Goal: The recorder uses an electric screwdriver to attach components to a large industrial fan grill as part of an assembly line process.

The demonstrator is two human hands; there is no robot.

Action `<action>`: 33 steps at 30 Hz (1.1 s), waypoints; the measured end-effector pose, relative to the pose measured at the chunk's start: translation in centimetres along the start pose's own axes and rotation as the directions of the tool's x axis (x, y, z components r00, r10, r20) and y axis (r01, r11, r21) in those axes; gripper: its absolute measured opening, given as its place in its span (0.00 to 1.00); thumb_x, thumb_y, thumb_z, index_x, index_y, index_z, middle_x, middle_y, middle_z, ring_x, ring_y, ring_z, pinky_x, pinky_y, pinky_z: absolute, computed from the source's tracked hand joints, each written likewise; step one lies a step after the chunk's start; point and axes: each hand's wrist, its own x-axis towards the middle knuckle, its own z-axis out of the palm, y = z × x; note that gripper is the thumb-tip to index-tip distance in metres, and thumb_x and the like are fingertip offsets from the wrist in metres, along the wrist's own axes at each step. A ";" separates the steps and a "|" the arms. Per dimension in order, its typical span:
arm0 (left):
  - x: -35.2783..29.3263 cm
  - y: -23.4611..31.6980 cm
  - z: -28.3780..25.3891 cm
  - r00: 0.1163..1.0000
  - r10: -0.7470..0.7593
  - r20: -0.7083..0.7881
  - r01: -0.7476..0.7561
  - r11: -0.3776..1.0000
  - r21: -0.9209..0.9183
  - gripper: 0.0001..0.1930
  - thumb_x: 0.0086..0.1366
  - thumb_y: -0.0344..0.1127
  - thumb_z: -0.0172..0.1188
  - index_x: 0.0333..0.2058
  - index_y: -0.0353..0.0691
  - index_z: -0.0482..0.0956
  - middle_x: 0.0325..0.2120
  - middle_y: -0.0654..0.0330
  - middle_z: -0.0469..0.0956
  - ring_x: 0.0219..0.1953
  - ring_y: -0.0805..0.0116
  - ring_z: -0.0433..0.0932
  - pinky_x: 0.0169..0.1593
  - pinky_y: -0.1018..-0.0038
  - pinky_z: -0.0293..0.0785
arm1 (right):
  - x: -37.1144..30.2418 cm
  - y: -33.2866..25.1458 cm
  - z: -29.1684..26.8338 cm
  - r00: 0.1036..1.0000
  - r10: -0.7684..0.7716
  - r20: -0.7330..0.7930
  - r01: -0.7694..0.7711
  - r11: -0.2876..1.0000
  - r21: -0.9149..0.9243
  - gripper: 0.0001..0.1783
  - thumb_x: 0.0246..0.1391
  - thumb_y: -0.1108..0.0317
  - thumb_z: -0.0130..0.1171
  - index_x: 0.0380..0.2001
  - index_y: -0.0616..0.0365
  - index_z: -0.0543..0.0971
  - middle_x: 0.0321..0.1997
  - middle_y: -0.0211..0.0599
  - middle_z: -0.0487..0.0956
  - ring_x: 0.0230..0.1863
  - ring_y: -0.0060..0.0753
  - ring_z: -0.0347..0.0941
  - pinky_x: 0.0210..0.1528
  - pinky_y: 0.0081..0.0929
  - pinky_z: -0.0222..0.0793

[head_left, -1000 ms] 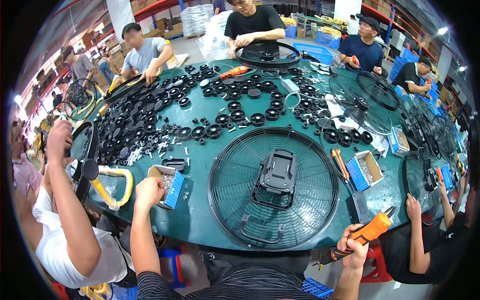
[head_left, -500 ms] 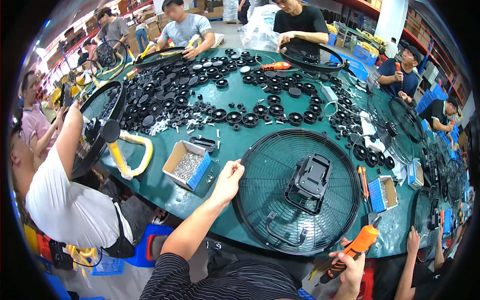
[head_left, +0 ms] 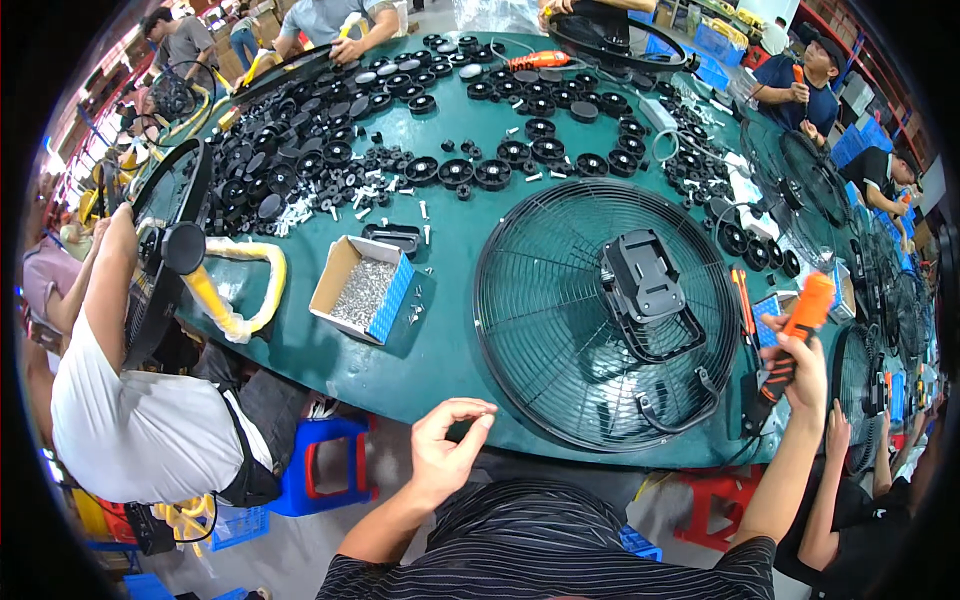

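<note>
A round black fan (head_left: 545, 300) with a wire guard lies on the green table in front of me. A black box-shaped mount (head_left: 645, 275) sits on its guard, and a curved black handle (head_left: 680, 410) is at its near rim. My left hand (head_left: 447, 452) is off the table's near edge, thumb and forefinger pinched; whatever is between them is too small to make out. In my right hand (head_left: 800, 365) is an orange and black electric screwdriver (head_left: 808, 305), raised to the right of the fan, its orange end blurred.
An open carton of screws (head_left: 365, 290) stands left of the fan, with loose screws beside it. Black round knobs (head_left: 300, 170) cover the far table (head_left: 440, 260). Another carton (head_left: 770, 305) is at the right. Co-workers handle fans around the table; a white-shirted person (head_left: 150, 420) is close on my left.
My left hand has come off the fan's left rim toward me. My right hand has lifted the screwdriver up and rightward. The fan appears turned, its handle now further right.
</note>
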 end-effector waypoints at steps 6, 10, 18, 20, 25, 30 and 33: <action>0.4 2.9 1.1 0.938 0.148 0.314 -0.125 0.988 -0.092 0.09 0.53 0.16 0.64 0.34 0.32 0.81 0.31 0.51 0.84 0.34 0.66 0.83 0.38 0.74 0.78 | -10.2 -3.3 4.7 0.910 -0.412 0.044 0.362 0.841 0.402 0.27 0.56 0.64 0.58 0.54 0.65 0.65 0.36 0.49 0.77 0.20 0.24 0.70 0.20 0.19 0.66; 0.6 3.2 2.3 0.863 0.187 0.469 -0.125 0.979 -0.160 0.08 0.53 0.19 0.68 0.29 0.35 0.78 0.28 0.54 0.83 0.28 0.66 0.82 0.32 0.74 0.78 | -12.9 -3.0 10.7 0.807 -0.582 0.098 0.347 0.602 0.719 0.25 0.56 0.70 0.61 0.53 0.61 0.61 0.28 0.33 0.72 0.18 0.23 0.70 0.19 0.21 0.70; 0.9 2.9 2.9 0.805 0.328 0.495 -0.407 0.912 0.057 0.12 0.48 0.25 0.73 0.29 0.39 0.78 0.24 0.61 0.81 0.22 0.67 0.80 0.25 0.74 0.72 | -13.3 -1.1 16.4 0.810 -0.583 0.062 0.330 0.542 0.773 0.27 0.58 0.69 0.61 0.57 0.59 0.62 0.32 0.31 0.74 0.20 0.21 0.72 0.24 0.20 0.73; 0.6 2.9 2.6 0.815 0.317 0.485 -0.410 0.907 0.097 0.11 0.48 0.26 0.73 0.29 0.39 0.78 0.24 0.61 0.82 0.22 0.67 0.80 0.25 0.74 0.72 | -13.5 -0.6 16.8 0.826 -0.552 0.113 0.283 0.580 0.763 0.27 0.58 0.68 0.61 0.57 0.58 0.63 0.32 0.32 0.75 0.20 0.22 0.72 0.25 0.22 0.73; 0.1 2.8 2.9 0.820 0.323 0.473 -0.412 0.906 0.095 0.10 0.49 0.28 0.73 0.28 0.39 0.79 0.24 0.61 0.81 0.22 0.67 0.80 0.25 0.74 0.72 | -14.2 -0.2 16.9 0.828 -0.542 0.141 0.280 0.618 0.735 0.26 0.58 0.68 0.62 0.55 0.57 0.63 0.31 0.33 0.76 0.19 0.23 0.73 0.25 0.23 0.73; 0.5 3.1 3.2 0.809 0.272 0.521 -0.361 0.930 0.074 0.10 0.49 0.27 0.72 0.28 0.38 0.79 0.23 0.61 0.81 0.22 0.67 0.80 0.26 0.74 0.73 | -14.1 -0.3 16.6 0.837 -0.528 0.146 0.268 0.628 0.731 0.26 0.56 0.70 0.63 0.54 0.55 0.63 0.31 0.36 0.78 0.20 0.27 0.75 0.24 0.24 0.73; 0.4 3.1 2.7 0.800 0.129 0.585 -0.201 0.978 0.058 0.08 0.52 0.25 0.71 0.29 0.37 0.79 0.24 0.59 0.82 0.23 0.68 0.81 0.27 0.74 0.74 | -13.7 -0.3 15.8 0.740 -0.602 0.299 0.258 0.666 0.700 0.26 0.55 0.73 0.63 0.53 0.55 0.64 0.31 0.38 0.79 0.22 0.29 0.76 0.25 0.26 0.75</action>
